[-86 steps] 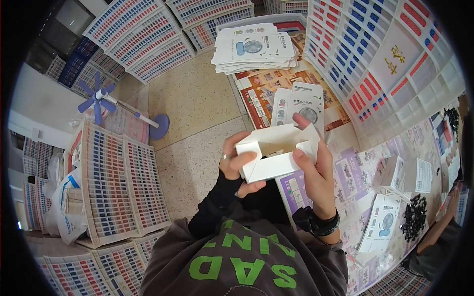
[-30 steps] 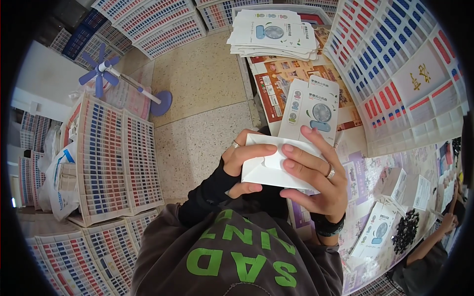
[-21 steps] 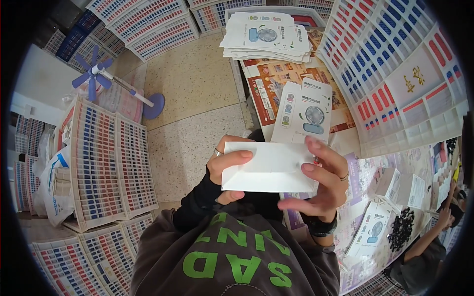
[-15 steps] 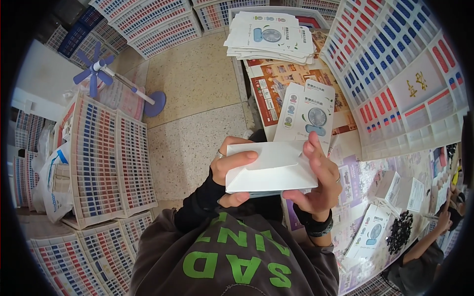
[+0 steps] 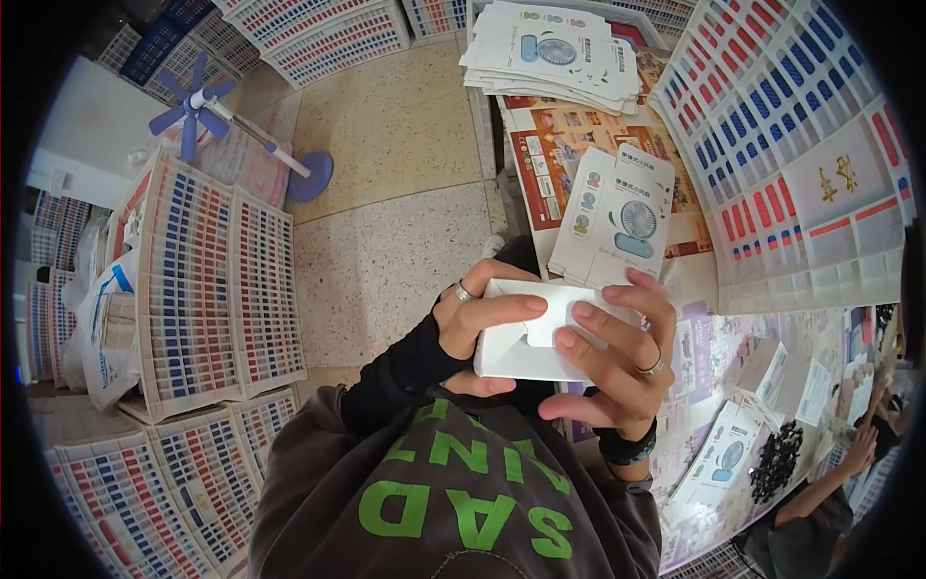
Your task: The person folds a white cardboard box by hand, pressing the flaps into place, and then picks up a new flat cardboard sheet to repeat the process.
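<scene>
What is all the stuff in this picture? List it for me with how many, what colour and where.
White box: 1, white, in the hands
Carton stack: 1, white printed, far on table
Nearer flat cartons: several, white printed, beyond the box
Printed carton: 1, white, right
Black parts: pile, uncountable, right
Tall crate: 1, white, red and blue, upper right
Stacked crates: many, mostly white, red and blue, left and back
Fan: 1, purple and white, upper left
Plastic bag: 1, white and blue, left
Table: 1, patterned, right
Co-worker: 1, dark top, right edge
Left hand: 1, ringed, gripping box
Right hand: 1, ringed, touching box
</scene>
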### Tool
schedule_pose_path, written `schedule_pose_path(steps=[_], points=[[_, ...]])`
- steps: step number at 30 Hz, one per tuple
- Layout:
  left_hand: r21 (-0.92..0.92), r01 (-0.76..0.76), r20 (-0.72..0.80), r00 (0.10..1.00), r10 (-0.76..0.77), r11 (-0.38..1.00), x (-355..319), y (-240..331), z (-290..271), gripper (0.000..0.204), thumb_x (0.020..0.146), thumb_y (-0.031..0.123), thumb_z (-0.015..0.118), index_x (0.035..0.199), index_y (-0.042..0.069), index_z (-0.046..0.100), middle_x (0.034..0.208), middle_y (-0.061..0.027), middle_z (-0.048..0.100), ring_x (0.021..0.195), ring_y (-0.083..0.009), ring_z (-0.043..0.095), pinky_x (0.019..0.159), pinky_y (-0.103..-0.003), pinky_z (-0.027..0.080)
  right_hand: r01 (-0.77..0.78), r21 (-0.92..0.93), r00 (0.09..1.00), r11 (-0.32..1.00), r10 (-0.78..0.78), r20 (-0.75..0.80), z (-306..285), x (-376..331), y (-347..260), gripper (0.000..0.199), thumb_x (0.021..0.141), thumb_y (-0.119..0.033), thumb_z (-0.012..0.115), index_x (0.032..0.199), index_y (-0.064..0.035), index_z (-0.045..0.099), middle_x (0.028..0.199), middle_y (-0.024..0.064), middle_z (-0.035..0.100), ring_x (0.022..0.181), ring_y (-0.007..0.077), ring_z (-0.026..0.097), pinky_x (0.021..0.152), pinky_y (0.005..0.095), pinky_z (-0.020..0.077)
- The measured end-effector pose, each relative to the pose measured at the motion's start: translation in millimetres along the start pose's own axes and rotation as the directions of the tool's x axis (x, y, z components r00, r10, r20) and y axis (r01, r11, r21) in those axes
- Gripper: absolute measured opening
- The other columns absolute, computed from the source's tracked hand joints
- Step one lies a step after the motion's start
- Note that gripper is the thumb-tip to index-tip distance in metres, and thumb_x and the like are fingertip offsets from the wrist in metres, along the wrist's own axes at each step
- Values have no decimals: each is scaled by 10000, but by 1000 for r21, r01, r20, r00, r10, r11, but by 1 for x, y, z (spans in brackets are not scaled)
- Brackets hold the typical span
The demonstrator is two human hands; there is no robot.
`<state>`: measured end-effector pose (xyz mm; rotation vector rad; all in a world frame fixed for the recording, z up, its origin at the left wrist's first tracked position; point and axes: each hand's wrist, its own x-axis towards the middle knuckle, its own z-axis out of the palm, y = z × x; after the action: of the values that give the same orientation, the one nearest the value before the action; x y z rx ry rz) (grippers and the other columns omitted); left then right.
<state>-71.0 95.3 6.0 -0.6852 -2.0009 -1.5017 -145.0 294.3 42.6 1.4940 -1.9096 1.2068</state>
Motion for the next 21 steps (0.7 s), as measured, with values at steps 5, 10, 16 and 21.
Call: schedule_pose_path(steps=[5,10,16,21], points=[[167,61,124,989,-83,984,4,6,-6,559,855,469,613,1225,75,468,1107,-285,541,973,-361,597,803,-439,505,-52,-198,990,979,76,119,-7,0,-10,538,578,-518,770,944,-126,719,1088,-5,635,859,262,502,738,440,373],[289,-23,143,990,-19,957,2,0,-5,556,834,421,679,1225,83,473,1080,-254,542,977,-352,613,770,-414,522,-76,-180,986,981,100,133,-1,-3,-10,459,625,-407,782,988,-138,702,1085,-6,617,904,203,569,773,427,378],[243,34,61,997,-50,969,-4,-1,-5,585,813,420,719,1224,92,463,1114,-273,548,987,-347,618,776,-409,522,-65,-322,982,945,118,148,7,0,-22,445,664,-358,773,1013,-92,697,1010,-16,621,888,161,598,780,414,348],[256,30,74,996,-51,966,-2,0,-5,616,816,460,704,1235,92,443,1094,-275,559,989,-343,620,775,-410,523,-80,-372,977,925,146,154,6,1,-26,490,583,-364,804,1010,-139,721,1015,-38,648,872,148,603,735,387,306]])
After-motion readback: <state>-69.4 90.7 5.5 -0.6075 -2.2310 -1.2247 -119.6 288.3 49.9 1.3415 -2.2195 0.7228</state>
